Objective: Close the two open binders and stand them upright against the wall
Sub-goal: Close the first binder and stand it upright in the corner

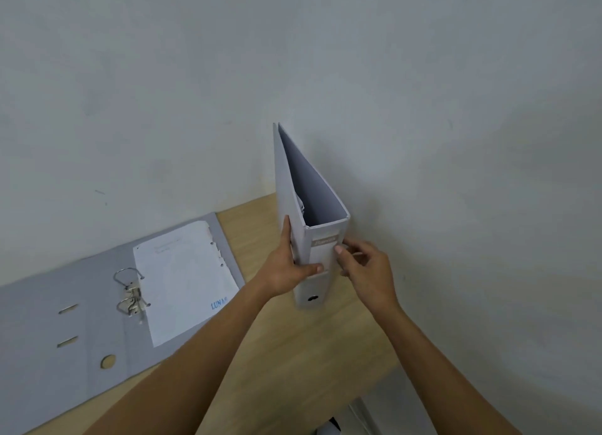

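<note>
A closed grey binder stands upright on the wooden table, its far edge against the wall and its labelled spine facing me. My left hand grips its left cover, thumb across the spine. My right hand touches the spine's right edge with its fingertips. A second grey binder lies open and flat at the left, its ring mechanism open, with a white sheet on its right half.
The table's right edge runs close to the standing binder, with floor and a dark object below it. The wall runs along the table's far side behind both binders.
</note>
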`<state>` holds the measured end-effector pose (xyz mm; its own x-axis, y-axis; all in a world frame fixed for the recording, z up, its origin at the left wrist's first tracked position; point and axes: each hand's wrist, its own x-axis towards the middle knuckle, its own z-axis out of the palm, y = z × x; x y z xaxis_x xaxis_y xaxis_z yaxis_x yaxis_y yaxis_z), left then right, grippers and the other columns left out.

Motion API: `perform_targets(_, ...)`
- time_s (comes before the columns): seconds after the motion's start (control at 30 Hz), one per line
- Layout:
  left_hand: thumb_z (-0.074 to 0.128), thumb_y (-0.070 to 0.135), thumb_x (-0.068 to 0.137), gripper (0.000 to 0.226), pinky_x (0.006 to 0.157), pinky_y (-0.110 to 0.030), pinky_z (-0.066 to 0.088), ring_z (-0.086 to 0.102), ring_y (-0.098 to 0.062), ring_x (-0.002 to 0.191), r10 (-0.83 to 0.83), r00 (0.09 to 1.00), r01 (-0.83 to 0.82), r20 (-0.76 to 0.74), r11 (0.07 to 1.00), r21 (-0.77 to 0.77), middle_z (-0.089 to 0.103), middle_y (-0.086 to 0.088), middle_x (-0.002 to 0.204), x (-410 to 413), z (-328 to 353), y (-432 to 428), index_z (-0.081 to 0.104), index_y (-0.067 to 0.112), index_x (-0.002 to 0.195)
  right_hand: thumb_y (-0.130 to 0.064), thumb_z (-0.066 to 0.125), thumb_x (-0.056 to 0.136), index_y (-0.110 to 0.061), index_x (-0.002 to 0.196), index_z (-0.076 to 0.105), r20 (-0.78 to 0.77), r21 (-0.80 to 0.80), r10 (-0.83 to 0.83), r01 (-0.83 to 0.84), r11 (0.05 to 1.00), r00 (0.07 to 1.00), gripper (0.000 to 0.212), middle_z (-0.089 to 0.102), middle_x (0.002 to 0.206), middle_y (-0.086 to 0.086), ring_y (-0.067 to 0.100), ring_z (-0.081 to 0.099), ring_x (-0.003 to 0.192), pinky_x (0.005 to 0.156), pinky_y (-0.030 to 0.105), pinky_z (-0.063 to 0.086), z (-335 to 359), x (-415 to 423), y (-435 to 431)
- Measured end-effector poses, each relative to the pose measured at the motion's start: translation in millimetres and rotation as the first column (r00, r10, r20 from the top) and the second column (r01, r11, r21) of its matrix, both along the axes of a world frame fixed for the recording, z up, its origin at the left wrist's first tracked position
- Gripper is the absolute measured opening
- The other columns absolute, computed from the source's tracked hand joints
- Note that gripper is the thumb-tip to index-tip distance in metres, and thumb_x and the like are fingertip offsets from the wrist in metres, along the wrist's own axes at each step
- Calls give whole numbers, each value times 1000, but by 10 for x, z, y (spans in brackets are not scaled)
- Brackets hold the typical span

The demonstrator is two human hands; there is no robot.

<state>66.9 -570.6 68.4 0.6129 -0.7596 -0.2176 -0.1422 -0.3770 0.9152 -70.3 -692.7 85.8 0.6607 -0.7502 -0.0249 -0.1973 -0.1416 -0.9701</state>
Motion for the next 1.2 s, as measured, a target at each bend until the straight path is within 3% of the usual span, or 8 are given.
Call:
perform_targets(0.1, 84, 49, 63, 138, 107, -51, 48, 46, -26, 141, 9, 1000, -9, 4, 1000, -3, 36, 2, 161, 131, -13, -182, -16, 40, 157, -28, 69, 93, -23, 113, 71, 11, 89, -24, 23, 996, 1000, 21, 73, 106, 2, 23, 74, 96, 79, 41, 65, -6, 139, -106)
perform_targets(0.23, 86, 41, 69, 132, 102, -51, 52, 51, -27, 137, 33, 999, -33, 6, 999, -6, 40, 0, 159, 251, -43, -364, -11, 40, 158, -41, 70, 85, -20, 111, 72, 51, 164, -115, 105, 981, 992, 34, 74, 101, 2, 22, 77, 91, 83, 47, 63, -43, 316, -164)
perform_targets(0.37, 85, 34, 75, 129, 103, -52, 51, 49, -28, 138, 30, 1000, -30, 4, 1000, 1, 38, -2, 159, 335, -43, -542, -14, 39, 158, -16, 64, 97, -10, 112, 71, 125, 318, -253, 203, 926, 959, 18, 74, 96, 0, 23, 78, 85, 79, 34, 64, -71, 436, -217)
perform_targets(0.53, 86, 30, 75, 131, 106, -51, 49, 45, -27, 142, 75, 997, -75, -20, 997, 3, 31, -2, 163, 479, -26, -735, -15, 38, 158, -11, 60, 99, -7, 114, 71, 142, 471, -338, 237, 850, 930, 19, 74, 114, 14, 25, 78, 95, 81, 29, 62, -164, 602, -291)
perform_targets(0.7, 86, 32, 75, 130, 109, -51, 47, 43, -28, 144, 128, 991, -128, -38, 992, 4, 28, -4, 165, 612, -7, -959, -14, 38, 159, -3, 54, 99, -6, 118, 69, 175, 546, -317, 176, 819, 932, 25, 74, 117, 12, 20, 75, 104, 85, 22, 60, -142, 770, -456)
perform_targets(0.83, 84, 44, 70, 131, 108, -55, 46, 40, -30, 146, 154, 988, -154, -17, 988, 1, 26, -2, 166, 711, -19, -1065, -12, 39, 159, -2, 61, 95, -8, 131, 65, 152, 542, -220, 105, 834, 964, 36, 70, 125, 4, 18, 69, 112, 92, 28, 56, -138, 857, -583)
perform_targets(1.03, 83, 35, 77, 123, 102, -54, 52, 49, -29, 137, 137, 991, -137, 3, 990, 13, 35, -2, 161, 765, -31, -1114, -8, 39, 159, 2, 56, 96, -14, 139, 60, 109, 458, -120, 57, 887, 987, 47, 63, 135, -2, 16, 64, 120, 99, 35, 57, -166, 819, -621)
perform_targets(1.2, 87, 46, 66, 124, 104, -54, 50, 49, -32, 139, 200, 980, -199, -20, 980, 19, 37, -4, 160, 728, -14, -1104, 6, 39, 160, -1, 55, 96, -19, 142, 58, 77, 406, -66, 29, 913, 995, 50, 64, 130, -6, 15, 65, 119, 100, 39, 56, -196, 797, -642)
